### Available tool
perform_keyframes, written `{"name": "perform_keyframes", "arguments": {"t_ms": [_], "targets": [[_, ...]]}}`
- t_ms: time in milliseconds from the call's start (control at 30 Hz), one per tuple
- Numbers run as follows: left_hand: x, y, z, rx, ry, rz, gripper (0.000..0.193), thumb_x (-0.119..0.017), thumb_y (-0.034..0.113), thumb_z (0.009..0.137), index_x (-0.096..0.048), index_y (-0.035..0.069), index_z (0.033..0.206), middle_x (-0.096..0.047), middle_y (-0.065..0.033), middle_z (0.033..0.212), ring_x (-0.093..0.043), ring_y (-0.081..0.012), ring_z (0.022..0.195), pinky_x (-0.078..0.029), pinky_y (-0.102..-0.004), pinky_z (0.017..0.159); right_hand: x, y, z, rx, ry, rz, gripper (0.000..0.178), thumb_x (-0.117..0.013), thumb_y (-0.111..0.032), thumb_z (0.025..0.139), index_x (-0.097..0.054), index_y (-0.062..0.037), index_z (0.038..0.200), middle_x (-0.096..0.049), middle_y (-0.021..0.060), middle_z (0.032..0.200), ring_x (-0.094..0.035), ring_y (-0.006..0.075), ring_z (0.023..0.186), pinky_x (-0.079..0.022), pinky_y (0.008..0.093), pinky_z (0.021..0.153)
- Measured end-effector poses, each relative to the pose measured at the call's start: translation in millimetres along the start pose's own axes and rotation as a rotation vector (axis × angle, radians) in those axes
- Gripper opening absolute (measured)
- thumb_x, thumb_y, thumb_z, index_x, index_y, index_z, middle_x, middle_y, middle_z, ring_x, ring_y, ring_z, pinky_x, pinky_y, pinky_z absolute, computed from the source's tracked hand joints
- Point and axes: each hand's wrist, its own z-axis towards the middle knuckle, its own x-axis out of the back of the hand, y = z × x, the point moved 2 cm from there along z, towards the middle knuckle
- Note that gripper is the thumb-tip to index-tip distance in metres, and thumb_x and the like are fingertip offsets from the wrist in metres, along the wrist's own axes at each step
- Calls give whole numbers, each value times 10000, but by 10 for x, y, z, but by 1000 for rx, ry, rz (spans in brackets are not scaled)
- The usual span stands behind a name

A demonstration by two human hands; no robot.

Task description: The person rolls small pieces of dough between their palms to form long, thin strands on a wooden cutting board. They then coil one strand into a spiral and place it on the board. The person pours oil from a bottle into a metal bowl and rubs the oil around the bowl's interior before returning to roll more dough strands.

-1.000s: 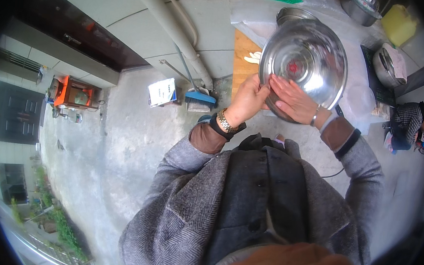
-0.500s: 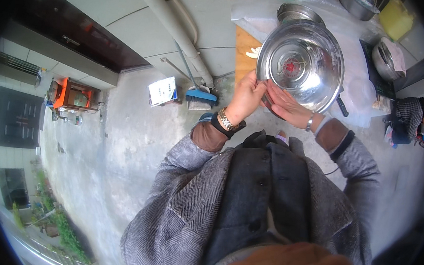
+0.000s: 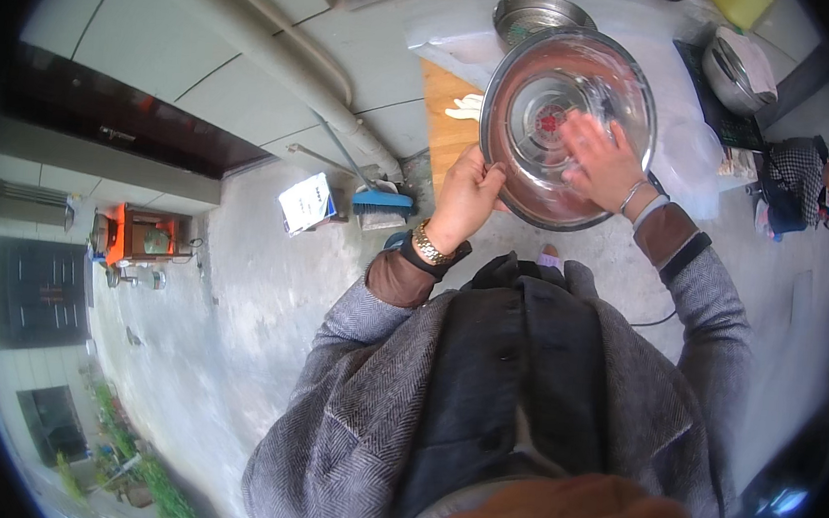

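Observation:
A shiny steel basin (image 3: 518, 175) with a red mark at its centre is tilted up in front of me. My left hand (image 3: 471, 187) grips its near left rim, thumb on the inner side. Inside the basin is my right hand (image 3: 601, 163), its fingers stretched out and blurred by motion over the wall right of the mark. Whether the fingertips touch the metal I cannot tell. Just beyond the basin stands a round metal pan (image 3: 542, 18). White pieces (image 3: 465, 107) lie on a wooden board (image 3: 445, 84) to the left of it.
The table has a whitish plastic cover (image 3: 637, 35). A covered metal pot (image 3: 738, 72) stands at the right, a yellow container (image 3: 741, 6) at the far right. On the floor to the left are a blue broom (image 3: 382, 199) and a white box (image 3: 308, 202).
My right hand has left the basin's near rim and moved up into the basin, fingers spread. My left hand keeps its hold on the rim. The view has shifted slightly.

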Motion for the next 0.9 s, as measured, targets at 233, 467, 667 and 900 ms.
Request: {"name": "perform_keyframes", "arguments": {"t_ms": [233, 467, 667, 900], "targets": [[-283, -15, 456, 6, -59, -52, 259, -445, 79, 1021, -524, 31, 1263, -664, -52, 1076, -672, -107, 790, -600, -238, 594, -44, -75, -234, 125, -373, 901, 789, -533, -551, 916, -376, 2, 1456, -352, 179, 1548, -346, 305, 1430, -250, 482, 1168], [-811, 45, 1153, 195, -103, -192, 275, -447, 55, 988, -494, -6, 1252, -652, -84, 1060, -676, -135, 772, -624, -271, 579, -418, 1303, -566, -41, -495, 122, 703, -655, -256, 859, -381, -64, 1478, -421, 130, 1515, -349, 253, 1437, -241, 490, 1178], [-1447, 56, 1972, 386, -221, -384, 247, -413, 73, 1008, -449, 0, 1240, -592, -120, 1143, -669, -216, 938, -636, -319, 718, -240, 1848, -708, -318, -6, 169, 714, -552, 19, 807, -361, -60, 1490, -416, 128, 1516, -353, 261, 1432, -264, 479, 1167], [-2216, -280, 2791, 499, -143, -561, 262, -423, 47, 1013, -390, -27, 1263, -537, -180, 1206, -638, -331, 1016, -623, -429, 810, -243, 2142, -812, -385, 107, 411, 747, -608, -21, 802, -328, -35, 1495, -407, 163, 1507, -383, 324, 1403, -286, 510, 1150]]}}
